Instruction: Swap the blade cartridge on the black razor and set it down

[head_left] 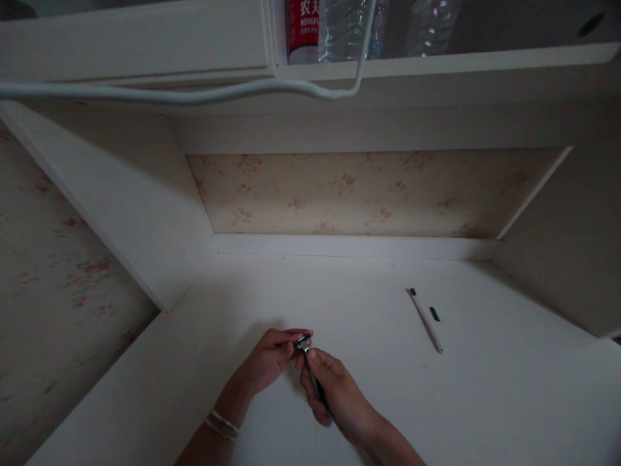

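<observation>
My right hand (334,387) is wrapped round the dark handle (317,387) of what looks like a razor, its lower end pointing toward me. At the top of the handle is a shiny silver neck (304,345). My left hand (272,358) pinches a small dark head piece (301,340) at that neck, with fingertips on both ends of it. The two hands are close together, just above the white desk. Whether the head piece is fixed to the neck or only touching it, I cannot tell.
On the white desk (320,285), to the right, lie a slim white stick with a dark tip (427,321) and a small dark green piece (435,314). Overhead, a pale cable (204,96) crosses a shelf holding plastic bottles (343,29). Side panels bound the desk.
</observation>
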Tool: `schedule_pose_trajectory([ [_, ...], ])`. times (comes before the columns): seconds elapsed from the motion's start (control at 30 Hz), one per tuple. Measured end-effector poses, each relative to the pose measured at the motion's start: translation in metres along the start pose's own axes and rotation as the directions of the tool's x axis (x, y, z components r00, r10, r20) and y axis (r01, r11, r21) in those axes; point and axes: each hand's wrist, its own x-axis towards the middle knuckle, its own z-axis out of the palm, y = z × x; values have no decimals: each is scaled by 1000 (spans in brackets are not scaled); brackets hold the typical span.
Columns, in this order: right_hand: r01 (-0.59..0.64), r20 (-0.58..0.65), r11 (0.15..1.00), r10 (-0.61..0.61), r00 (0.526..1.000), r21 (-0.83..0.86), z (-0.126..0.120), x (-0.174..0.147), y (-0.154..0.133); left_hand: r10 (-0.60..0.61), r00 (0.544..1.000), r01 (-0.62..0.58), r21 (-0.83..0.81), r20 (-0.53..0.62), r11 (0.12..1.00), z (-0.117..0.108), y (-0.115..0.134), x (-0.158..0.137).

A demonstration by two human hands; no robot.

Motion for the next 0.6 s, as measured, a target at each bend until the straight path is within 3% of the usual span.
schedule_pose_trajectory([
  [0.3,42,-64,997,-45,997,-57,3,1,2,-23,998,20,-58,-60,998,-4,-6,0],
  [0.6,-22,-154,999,15,988,-47,5,0,3,38,998,-41,-78,-44,996,-1,-7,0],
])
